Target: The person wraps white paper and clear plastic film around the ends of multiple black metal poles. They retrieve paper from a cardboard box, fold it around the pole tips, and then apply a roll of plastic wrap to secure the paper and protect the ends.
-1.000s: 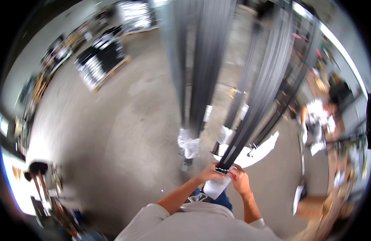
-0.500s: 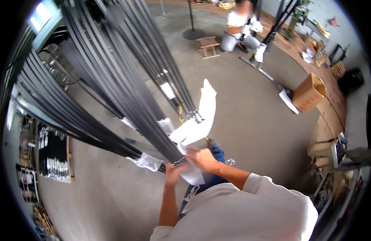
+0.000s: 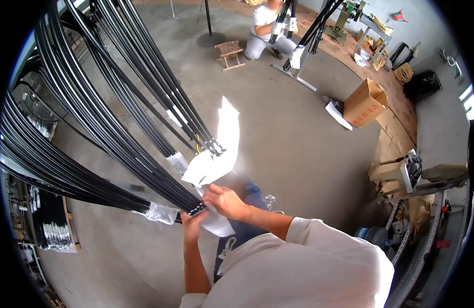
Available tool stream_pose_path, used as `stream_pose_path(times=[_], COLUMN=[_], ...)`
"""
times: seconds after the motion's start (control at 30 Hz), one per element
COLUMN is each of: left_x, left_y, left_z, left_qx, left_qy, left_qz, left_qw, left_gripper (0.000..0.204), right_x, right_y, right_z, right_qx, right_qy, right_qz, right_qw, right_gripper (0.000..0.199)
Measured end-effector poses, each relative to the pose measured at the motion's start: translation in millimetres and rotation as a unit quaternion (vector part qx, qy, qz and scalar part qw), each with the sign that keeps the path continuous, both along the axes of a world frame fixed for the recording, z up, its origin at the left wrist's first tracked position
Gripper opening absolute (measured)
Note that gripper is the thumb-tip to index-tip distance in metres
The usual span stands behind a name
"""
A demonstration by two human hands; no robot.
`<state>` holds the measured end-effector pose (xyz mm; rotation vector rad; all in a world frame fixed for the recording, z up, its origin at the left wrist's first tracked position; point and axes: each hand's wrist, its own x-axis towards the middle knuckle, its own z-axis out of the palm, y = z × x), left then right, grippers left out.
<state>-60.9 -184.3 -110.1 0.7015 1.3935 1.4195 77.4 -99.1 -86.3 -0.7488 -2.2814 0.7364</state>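
head view, rod bundle (image 3: 108,149) slanting up-left, hands (image 3: 211,210) at lower end

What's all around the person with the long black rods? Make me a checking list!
Surface: bare grey concrete floor.
Job's things: bundle of long black rods; white paper at its end.
Clutter: cardboard box, small wooden stool.
Grips: left hand under the rod ends; right hand on the paper.
Cables: nothing seen.
Surroundings: another person crouching by a second bundle.
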Motion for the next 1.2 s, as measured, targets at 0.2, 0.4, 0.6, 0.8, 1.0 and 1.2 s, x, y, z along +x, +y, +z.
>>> stream_pose_path(times=[0.2, 0.4, 0.6, 0.8, 1.0, 1.2], left_x=[-2, -4, 5, -2, -17, -55], left_y=[-15, -5, -2, -2, -3, -18], left_z=[-11, 0, -1, -7, -1, 53], left_qx=[-0.022, -0.028, 0.017, 0.01, 0.052, -0.029], left_qy=[-0.045, -0.02, -0.031, 0.231, 0.546, 0.687], left_qz=[0.049, 0.019, 0.054, 0.015, 0.009, -0.096], left_qw=[0.998, 0.999, 0.998, 0.973, 0.836, 0.719], left_gripper=[0.038, 0.038, 0.028, 0.038, 0.074, 0.036], right_x=[36, 20, -11, -15, -13, -14], right_y=[-36, -75, -49, -22, -11, -6], right_z=[2, -63, -56, -45, -45, -51], right_qx=[-0.178, -0.166, -0.587, -0.646, -0.639, -0.646], right_qy=[0.068, -0.022, 0.164, 0.201, 0.22, 0.225], right_qz=[-0.196, -0.116, -0.005, 0.092, 0.141, 0.15], right_qw=[0.962, 0.979, 0.793, 0.73, 0.724, 0.714], right_gripper=[0.025, 0.074, 0.03, 0.022, 0.033, 0.037])
